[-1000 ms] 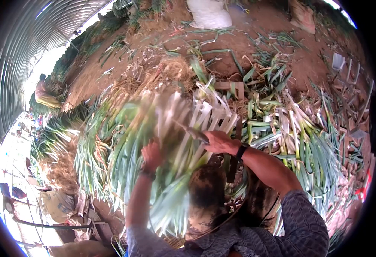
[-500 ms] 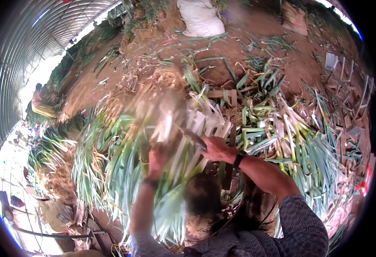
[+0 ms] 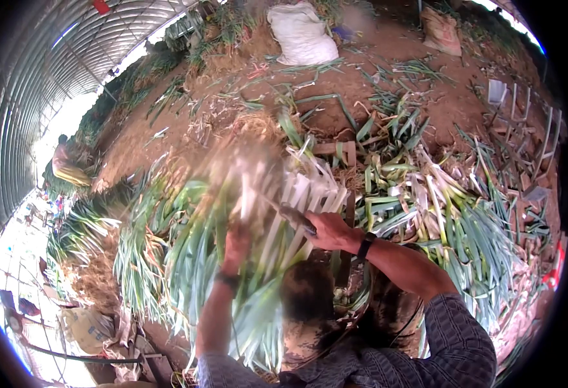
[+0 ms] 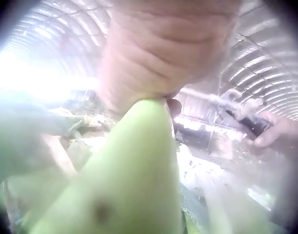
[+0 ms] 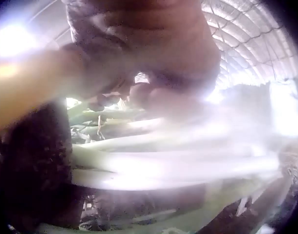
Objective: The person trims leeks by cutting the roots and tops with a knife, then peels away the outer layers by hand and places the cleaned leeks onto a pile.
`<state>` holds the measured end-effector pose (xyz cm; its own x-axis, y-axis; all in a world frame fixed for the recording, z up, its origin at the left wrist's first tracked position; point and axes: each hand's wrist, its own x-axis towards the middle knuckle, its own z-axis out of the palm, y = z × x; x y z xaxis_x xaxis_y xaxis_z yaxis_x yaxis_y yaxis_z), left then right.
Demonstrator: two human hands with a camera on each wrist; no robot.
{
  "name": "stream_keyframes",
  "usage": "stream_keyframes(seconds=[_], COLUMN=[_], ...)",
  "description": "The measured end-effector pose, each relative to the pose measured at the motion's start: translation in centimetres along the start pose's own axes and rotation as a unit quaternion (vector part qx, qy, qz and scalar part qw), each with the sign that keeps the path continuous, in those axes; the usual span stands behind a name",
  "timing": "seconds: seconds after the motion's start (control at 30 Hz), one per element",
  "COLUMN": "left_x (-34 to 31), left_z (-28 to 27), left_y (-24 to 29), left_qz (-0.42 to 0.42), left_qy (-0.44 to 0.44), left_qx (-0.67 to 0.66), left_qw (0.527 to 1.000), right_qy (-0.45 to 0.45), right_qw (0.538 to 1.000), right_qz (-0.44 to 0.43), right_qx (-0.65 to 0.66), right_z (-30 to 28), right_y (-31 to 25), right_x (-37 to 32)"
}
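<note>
A leek point(image 3: 247, 194) is held over a row of other leeks point(image 3: 303, 186), its white shaft pointing away from the person and its far end blurred. The left hand point(image 3: 236, 243) is wrapped round its greener part. Just to the right of it, the right hand point(image 3: 331, 231) grips a dark-handled tool point(image 3: 299, 218), perhaps a knife, though blur obscures its tip. A heap of leeks point(image 3: 465, 213) lies farther right; beyond, a white sack point(image 3: 302, 35) rests on the earth floor point(image 3: 449, 97).

Roof point(image 3: 32, 97): ribbed, arched | Floor point(image 3: 452, 107): brown earth, littered | Daylight point(image 3: 63, 119): glaring, left side | Frames point(image 3: 548, 132): jumbled, far right
</note>
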<state>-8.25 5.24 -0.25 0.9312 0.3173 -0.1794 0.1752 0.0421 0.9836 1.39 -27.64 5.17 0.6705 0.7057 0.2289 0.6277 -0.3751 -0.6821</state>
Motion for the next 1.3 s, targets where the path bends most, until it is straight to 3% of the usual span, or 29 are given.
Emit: stream_keyframes(seconds=[0.07,0.17,0.23,0.3,0.37,0.43,0.5,0.53,0.57,0.63,0.67,0.73,0.8,0.97,1.0,1.07,1.1,1.2,1.3], left_x=[-2.1,-2.0,-0.9,-1.0,-1.1,-1.5,-3.6,-4.2,-4.9,-5.1,-5.1,-4.7,-3.5,-2.3,-1.7,-0.3,0.2,1.3,2.5], left_z=[2.8,2.7,1.7,1.9,3.7,5.9,8.7,9.2,9.7,9.9,9.9,9.4,6.0,2.0,1.5,0.8,0.7,0.3,-0.1], left_y=[3.0,2.2,1.8,0.8,-0.2,-2.3,-3.2,-2.7,-2.1,-0.5,0.4,1.3,-1.0,2.7,3.2,4.0,4.6,5.2,4.9], left_qz=[0.058,0.085,0.035,0.054,-0.082,-0.041,-0.093,-0.070,-0.046,0.092,0.159,0.284,0.139,0.226,0.206,0.163,0.082,0.035,0.016], left_qy=[0.024,0.025,0.017,0.020,0.039,-0.011,-0.144,-0.181,-0.217,-0.218,-0.212,-0.196,-0.102,0.147,0.135,0.111,0.082,0.021,0.019], left_qx=[0.055,0.070,0.004,-0.022,-0.180,-0.110,-0.201,-0.169,-0.137,0.087,0.199,0.416,0.421,0.523,0.550,0.603,0.604,0.643,0.637], left_qw=[0.997,0.994,0.999,0.998,0.979,0.993,0.964,0.966,0.965,0.968,0.944,0.841,0.891,0.809,0.798,0.773,0.789,0.765,0.770], right_qy=[0.011,-0.014,-0.010,0.028,0.003,-0.030,-0.103,-0.139,-0.219,-0.252,-0.269,-0.251,-0.225,-0.088,-0.081,-0.163,-0.139,-0.096,-0.151], right_qw=[0.999,0.999,0.999,0.995,0.995,0.996,0.994,0.990,0.971,0.963,0.958,0.962,0.967,0.987,0.989,0.986,0.988,0.984,0.986], right_qz=[0.002,0.018,0.029,0.035,0.039,0.029,0.031,0.032,0.095,0.091,0.087,0.105,0.106,0.080,0.051,0.042,0.061,0.134,0.061], right_qx=[0.035,0.027,0.036,0.083,0.088,0.083,0.035,0.010,0.001,0.036,0.054,0.031,0.057,0.106,0.111,0.006,0.037,0.064,0.035], right_z=[-0.4,-0.6,-1.0,-1.1,-1.9,-2.5,-1.0,-1.0,-1.2,-2.3,-2.2,-1.4,-1.1,1.5,2.0,2.5,2.5,0.7,0.7], right_y=[-0.1,0.0,-0.2,-0.6,-0.4,-0.3,1.9,1.6,1.3,0.8,0.7,0.8,1.3,3.5,3.4,3.4,2.9,2.0,2.4], right_x=[-0.1,-0.2,-0.3,-0.4,-0.3,-0.6,-0.9,-0.8,-0.5,-0.4,-0.4,0.3,0.6,2.1,2.2,2.2,2.6,3.4,3.1])
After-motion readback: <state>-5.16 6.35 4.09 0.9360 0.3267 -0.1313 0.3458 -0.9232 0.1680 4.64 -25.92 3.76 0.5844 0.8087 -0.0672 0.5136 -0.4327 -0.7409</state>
